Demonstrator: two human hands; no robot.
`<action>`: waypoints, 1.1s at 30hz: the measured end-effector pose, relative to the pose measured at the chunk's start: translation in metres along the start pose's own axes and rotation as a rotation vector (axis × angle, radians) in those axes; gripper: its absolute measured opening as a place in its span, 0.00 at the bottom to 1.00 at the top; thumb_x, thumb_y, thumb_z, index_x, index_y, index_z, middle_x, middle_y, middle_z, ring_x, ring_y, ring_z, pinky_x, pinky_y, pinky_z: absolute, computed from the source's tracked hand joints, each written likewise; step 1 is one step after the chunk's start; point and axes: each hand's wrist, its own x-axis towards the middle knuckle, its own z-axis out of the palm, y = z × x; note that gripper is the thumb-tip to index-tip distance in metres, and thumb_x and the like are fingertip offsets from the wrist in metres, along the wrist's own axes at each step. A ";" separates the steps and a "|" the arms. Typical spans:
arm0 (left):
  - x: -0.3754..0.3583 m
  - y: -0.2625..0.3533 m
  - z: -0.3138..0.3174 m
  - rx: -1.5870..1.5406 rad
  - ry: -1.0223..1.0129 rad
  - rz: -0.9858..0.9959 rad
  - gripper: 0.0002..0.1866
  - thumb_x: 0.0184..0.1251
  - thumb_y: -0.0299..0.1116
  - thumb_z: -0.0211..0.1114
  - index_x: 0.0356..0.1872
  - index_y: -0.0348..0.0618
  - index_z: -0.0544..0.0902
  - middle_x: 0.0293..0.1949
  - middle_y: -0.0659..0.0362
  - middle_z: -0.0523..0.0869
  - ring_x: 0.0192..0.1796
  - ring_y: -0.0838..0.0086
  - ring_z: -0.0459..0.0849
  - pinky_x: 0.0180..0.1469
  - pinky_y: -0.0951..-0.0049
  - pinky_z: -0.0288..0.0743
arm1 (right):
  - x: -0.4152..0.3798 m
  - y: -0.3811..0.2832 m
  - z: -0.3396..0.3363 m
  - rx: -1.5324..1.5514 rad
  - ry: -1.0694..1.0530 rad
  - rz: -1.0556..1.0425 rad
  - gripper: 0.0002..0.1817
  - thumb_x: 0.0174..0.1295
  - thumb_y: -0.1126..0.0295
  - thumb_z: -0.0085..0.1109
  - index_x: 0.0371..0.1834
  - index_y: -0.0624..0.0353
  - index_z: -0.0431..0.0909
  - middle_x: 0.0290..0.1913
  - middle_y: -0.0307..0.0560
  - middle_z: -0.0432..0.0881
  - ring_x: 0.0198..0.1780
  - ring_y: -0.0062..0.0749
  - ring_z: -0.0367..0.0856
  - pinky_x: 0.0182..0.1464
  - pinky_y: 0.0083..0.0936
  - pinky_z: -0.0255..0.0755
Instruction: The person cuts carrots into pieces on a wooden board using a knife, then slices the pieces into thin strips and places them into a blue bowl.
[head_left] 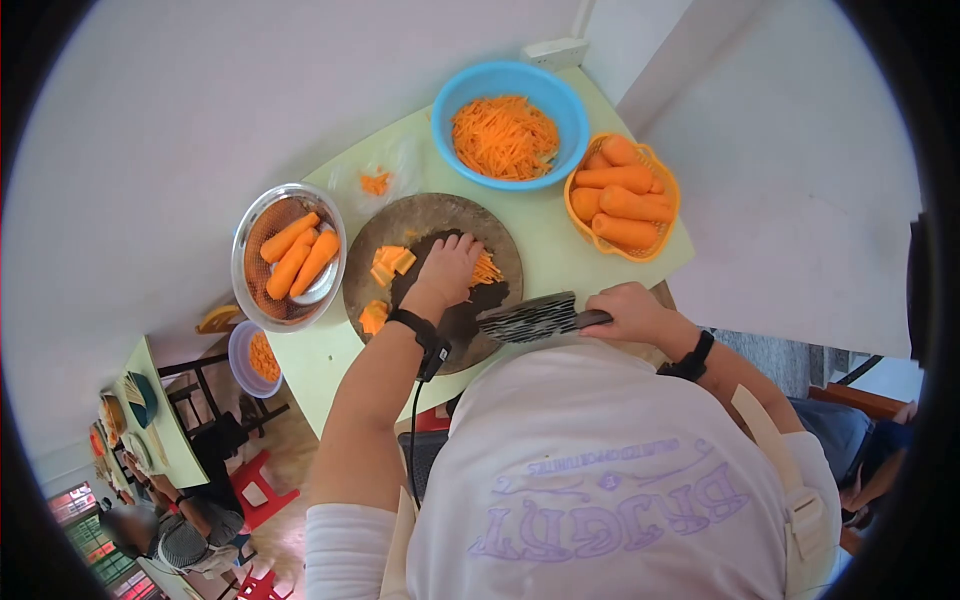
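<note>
My left hand lies on the round wooden chopping board, fingers stretched out. Beside its fingers, apparently touching them, is a small heap of carrot strips. Carrot slices rest on the board left of this hand, and more carrot pieces sit near the left rim. In my right hand is the dark handle of a kitchen knife with a broad patterned blade. The blade lies over the board's lower right edge, apart from the strips.
A blue basin of shredded carrot and a yellow basket of whole carrots stand behind. A metal colander with several carrots is at left, near a plastic bag. Below is a purple bowl. Another person sits lower left.
</note>
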 end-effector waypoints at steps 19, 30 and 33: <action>0.015 0.036 0.049 0.155 -0.068 -0.197 0.08 0.64 0.30 0.59 0.42 0.43 0.74 0.40 0.54 0.80 0.41 0.61 0.85 0.41 0.60 0.76 | -0.024 0.066 -0.033 0.595 0.507 0.380 0.12 0.62 0.66 0.66 0.37 0.65 0.79 0.25 0.40 0.76 0.27 0.21 0.73 0.31 0.21 0.70; 0.025 -0.032 -0.016 -1.290 -0.162 -0.633 0.12 0.69 0.32 0.54 0.45 0.33 0.70 0.30 0.54 0.82 0.28 0.70 0.81 0.33 0.71 0.77 | -0.023 0.087 -0.027 0.869 0.614 0.456 0.11 0.67 0.64 0.60 0.38 0.63 0.79 0.21 0.32 0.69 0.21 0.13 0.65 0.22 0.16 0.61; 0.063 -0.009 -0.094 -1.641 0.049 -0.519 0.24 0.74 0.41 0.54 0.58 0.28 0.68 0.41 0.54 0.81 0.37 0.72 0.82 0.40 0.74 0.77 | -0.024 0.088 -0.026 0.872 0.626 0.476 0.11 0.68 0.65 0.60 0.37 0.63 0.78 0.20 0.32 0.69 0.21 0.13 0.65 0.22 0.16 0.61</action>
